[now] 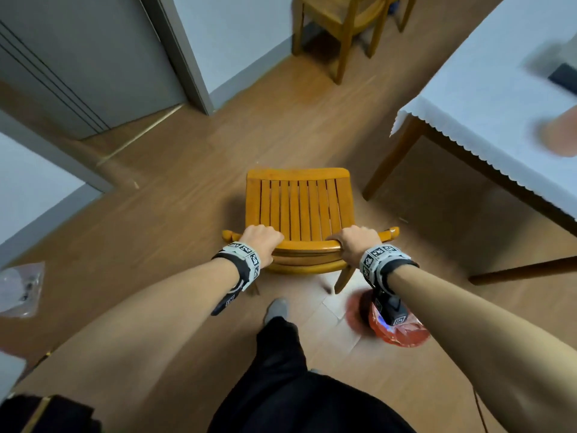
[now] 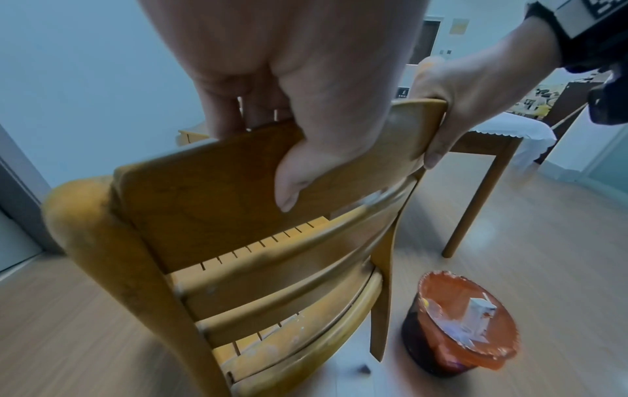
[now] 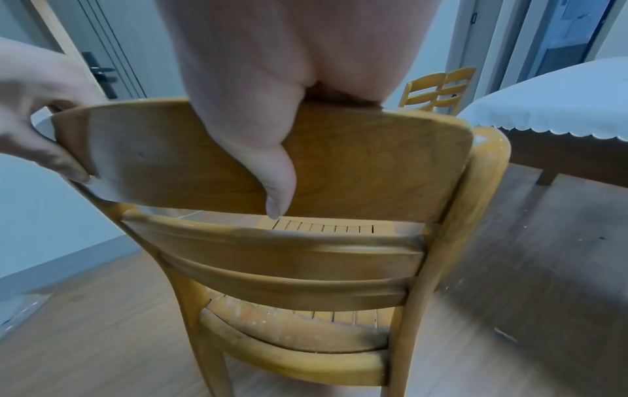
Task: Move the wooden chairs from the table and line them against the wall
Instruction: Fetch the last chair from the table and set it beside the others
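Observation:
A wooden chair point(image 1: 298, 207) with a slatted seat stands right in front of me on the wood floor, left of the table point(image 1: 487, 98). My left hand point(image 1: 260, 242) grips the left part of its top back rail point(image 2: 210, 172). My right hand point(image 1: 356, 242) grips the right part of the same rail point(image 3: 374, 161). In both wrist views a thumb lies down the back face of the rail and the fingers curl over its top. A second wooden chair point(image 1: 346, 23) stands against the far wall.
The table wears a white scalloped cloth, and its leg point(image 1: 390, 160) is close to the chair's right side. A bin with an orange liner point(image 1: 396, 329) sits on the floor beneath my right wrist. A grey door point(image 1: 78, 67) is at left, a clear plastic bag point(image 1: 22, 289) at far left.

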